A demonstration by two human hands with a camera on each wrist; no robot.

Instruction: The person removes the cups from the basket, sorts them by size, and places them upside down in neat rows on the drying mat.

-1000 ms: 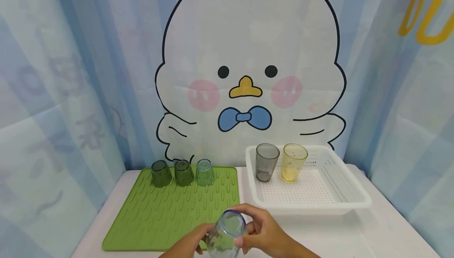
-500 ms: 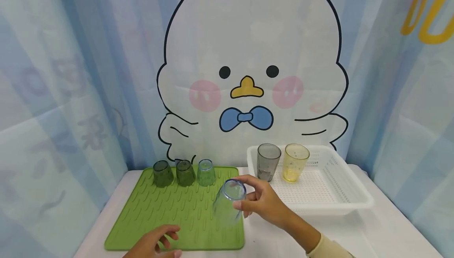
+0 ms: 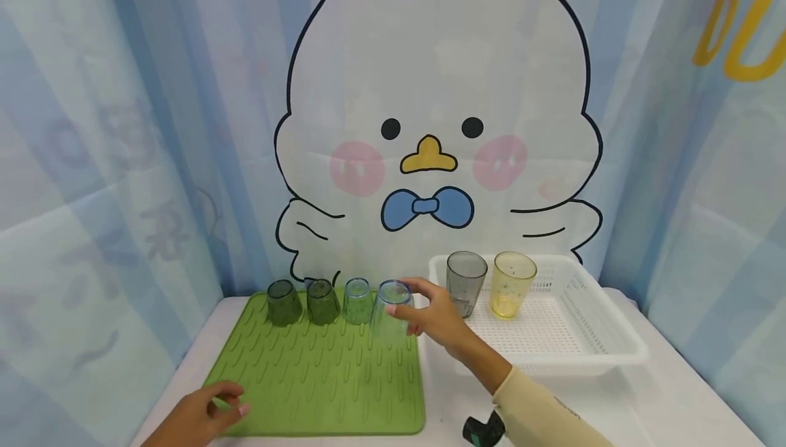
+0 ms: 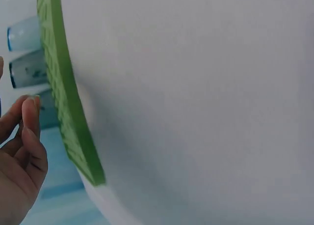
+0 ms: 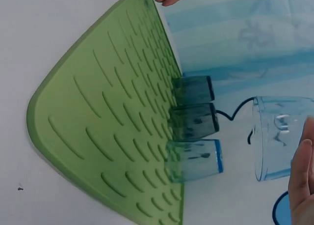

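Observation:
My right hand [image 3: 434, 314] grips a pale blue clear glass [image 3: 388, 327] near its base, fingers and thumb on its sides. The glass is upside down above the back right part of the green ribbed mat [image 3: 319, 385]; in the right wrist view a gap shows between its rim and the mat. Beside it stand a light blue glass [image 3: 357, 302] and two dark glasses, the middle one [image 3: 323, 304] and the left one [image 3: 284, 304], all upside down in a row. My left hand [image 3: 199, 411] is over the mat's front left corner, fingers loosely bent, holding nothing.
A white perforated basket [image 3: 589, 324] is on the right of the white table [image 3: 675, 392]. Inside stand a grey glass [image 3: 465, 283] and a yellow glass [image 3: 512, 286], upright. A cartoon curtain [image 3: 430, 65] hangs behind the table.
My left hand has let go of the pale blue glass and drawn back left. My right hand has carried the glass away from me, toward the row at the back of the mat.

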